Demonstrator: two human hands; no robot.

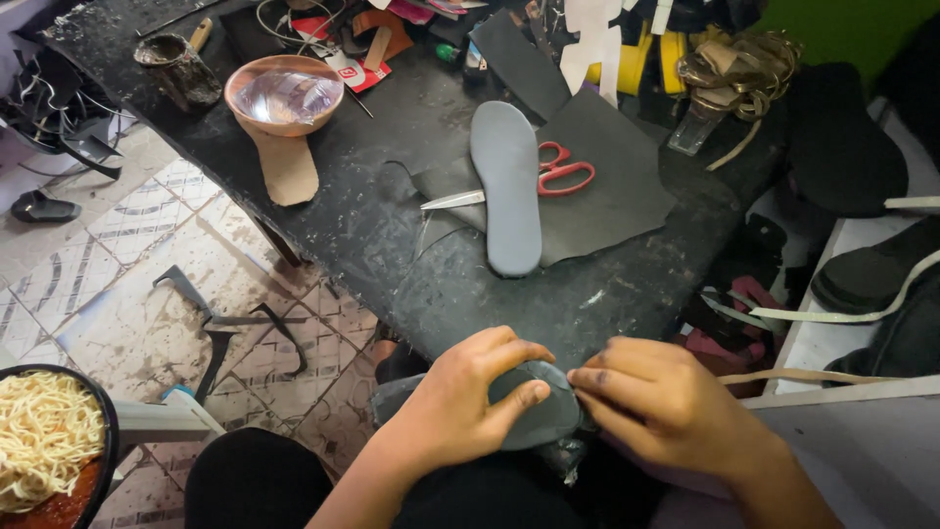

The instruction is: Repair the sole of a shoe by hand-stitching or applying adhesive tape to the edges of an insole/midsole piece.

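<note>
Dark workbench (pixel 392 225) | left hand (pixel 460 402), right hand (pixel 656 402): grip closed on grey insole (pixel 539 411)

One red-and-white printed card or label (pixel 345 71), flat and roughly rectangular, lies on the dark worktable (pixel 392 147) just right of the copper-coloured bowl (pixel 284 93). Further red and pink printed scraps (pixel 411 12) sit at the table's far edge, too small to tell apart. No screens or signs.
</note>
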